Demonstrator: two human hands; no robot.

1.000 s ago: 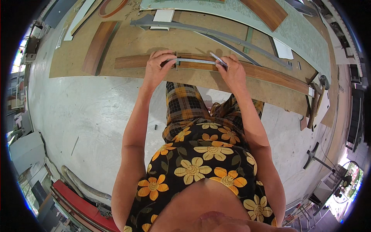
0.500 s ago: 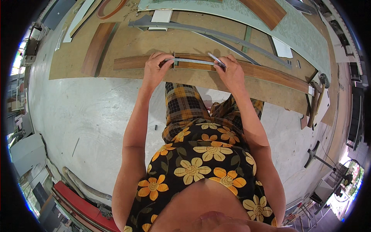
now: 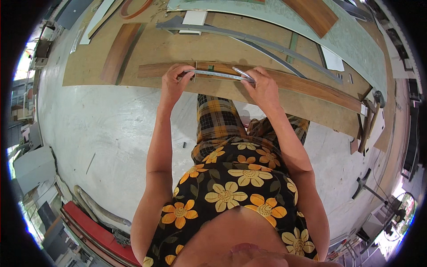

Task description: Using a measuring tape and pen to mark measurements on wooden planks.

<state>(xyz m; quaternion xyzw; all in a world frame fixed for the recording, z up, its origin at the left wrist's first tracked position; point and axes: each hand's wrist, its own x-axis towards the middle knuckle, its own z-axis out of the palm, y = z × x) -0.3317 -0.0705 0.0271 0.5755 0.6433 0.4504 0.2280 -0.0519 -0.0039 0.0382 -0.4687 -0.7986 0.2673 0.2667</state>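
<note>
A long, narrow wood-grain board (image 3: 307, 87) lies along the near edge of the workbench. Above its left half, my two hands hold a thin metal ruler (image 3: 218, 74) with a slim upright crosspiece near its left end. My left hand (image 3: 173, 83) pinches that end beside the crosspiece, fingers closed. Closed too, my right hand (image 3: 262, 86) grips a silver pen (image 3: 240, 71) that points up and left, and its fingertips meet the ruler's right end. A small green patch (image 3: 211, 68) shows on the board behind the ruler.
Grey strips (image 3: 249, 38) cross the brown bench (image 3: 93, 80) behind my hands. A shorter wood-grain panel (image 3: 121, 53) lies left. Far right rests a large pale green sheet (image 3: 356, 53). A hammer (image 3: 379, 99) lies at the bench's right end. A red bench-like object (image 3: 95, 231) stands lower left.
Both hands and the ruler have shifted left along the board, so the crosspiece now stands farther from the green patch. The pen lies flatter. The whole view has shifted slightly.
</note>
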